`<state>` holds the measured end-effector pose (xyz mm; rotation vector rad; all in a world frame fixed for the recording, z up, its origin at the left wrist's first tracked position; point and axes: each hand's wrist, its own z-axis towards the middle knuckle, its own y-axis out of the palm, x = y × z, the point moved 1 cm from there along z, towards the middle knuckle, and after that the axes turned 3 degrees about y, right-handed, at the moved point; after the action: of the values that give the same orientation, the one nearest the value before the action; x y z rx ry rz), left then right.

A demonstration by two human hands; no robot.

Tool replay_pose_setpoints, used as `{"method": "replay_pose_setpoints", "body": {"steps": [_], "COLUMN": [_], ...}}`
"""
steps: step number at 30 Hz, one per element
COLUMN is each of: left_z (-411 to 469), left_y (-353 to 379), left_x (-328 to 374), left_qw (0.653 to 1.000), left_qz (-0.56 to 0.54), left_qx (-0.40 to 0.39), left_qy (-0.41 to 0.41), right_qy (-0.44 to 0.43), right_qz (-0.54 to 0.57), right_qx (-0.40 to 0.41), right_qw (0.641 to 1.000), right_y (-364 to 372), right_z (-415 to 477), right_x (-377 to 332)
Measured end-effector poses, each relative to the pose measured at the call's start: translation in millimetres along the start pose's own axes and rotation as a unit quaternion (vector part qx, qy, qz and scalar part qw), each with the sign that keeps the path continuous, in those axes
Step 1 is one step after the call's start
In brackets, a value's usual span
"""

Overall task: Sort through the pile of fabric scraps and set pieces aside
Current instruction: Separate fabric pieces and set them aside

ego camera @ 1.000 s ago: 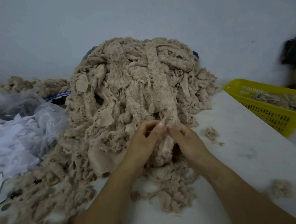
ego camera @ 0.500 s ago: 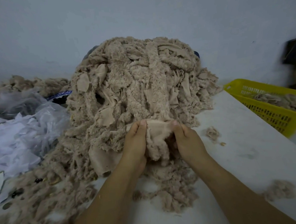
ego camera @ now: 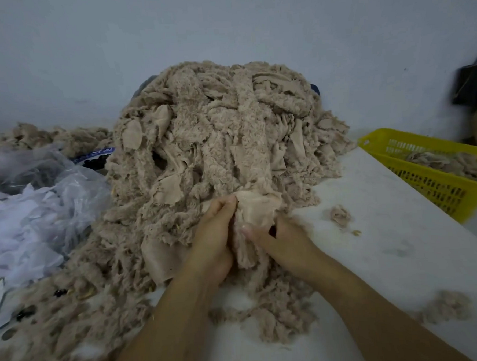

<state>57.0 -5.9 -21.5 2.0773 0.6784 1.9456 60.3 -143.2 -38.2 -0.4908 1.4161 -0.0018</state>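
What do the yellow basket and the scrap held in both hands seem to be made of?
Yellow basket: probably moulded plastic, glossy, with slotted walls. Held scrap: seemingly plush fabric, smooth beige backing showing, curly pile below; fibre cannot be told.

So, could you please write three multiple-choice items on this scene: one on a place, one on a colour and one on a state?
1. Where is the yellow slotted plastic basket? A) on the pile B) at the white table's right edge C) far left.
2. The big pile of fuzzy fabric scraps is: A) blue B) green C) beige.
3. The left hand and right hand are: A) gripping one smooth-backed scrap B) lying flat C) lifting the basket.
B, it sits far right; C, the heap is beige throughout; A, both hands' fingers curl round it.
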Motion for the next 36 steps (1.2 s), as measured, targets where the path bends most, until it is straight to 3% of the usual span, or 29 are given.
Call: {"method": "replay_pose_setpoints", "body": {"steps": [3, 5, 7, 12, 25, 30, 36], "left_z": [1, 2, 2, -7, -3, -7, -8], "left_y": [-1, -2, 0, 5, -3, 1, 8], "left_x": [4, 3, 1, -6, 2, 0, -8], "left_qw": [0.999, 0.999, 0.999, 0.976, 0.987, 0.962, 0.986], "left_qz": [-0.033, -0.033, 0.008, 0.119, 0.108, 0.084, 0.092], "left_qx": [-0.019, -0.029, -0.048, -0.183, -0.108, -0.246, -0.137], "left_qy": [0.002, -0.004, -0.014, -0.028, -0.041, -0.084, -0.036], "right_qy": [0.012, 0.048, 0.044, 0.000, 0.066, 0.055, 0.045], "right_qz": [-0.027, 0.016, 0.026, 0.008, 0.164, 0.160, 0.079], "right_qx": [0.047, 0.064, 0.077, 0.109, 0.150, 0.132, 0.090], "right_qw": [0.998, 0.997, 0.996, 0.994, 0.973, 0.977, 0.992], "right_y": [-8, -14, -16, -12, -25, -24, -9], "right_z": [4, 5, 7, 7, 4, 3, 3], "right_x": [3, 4, 6, 3, -4, -2, -2]}}
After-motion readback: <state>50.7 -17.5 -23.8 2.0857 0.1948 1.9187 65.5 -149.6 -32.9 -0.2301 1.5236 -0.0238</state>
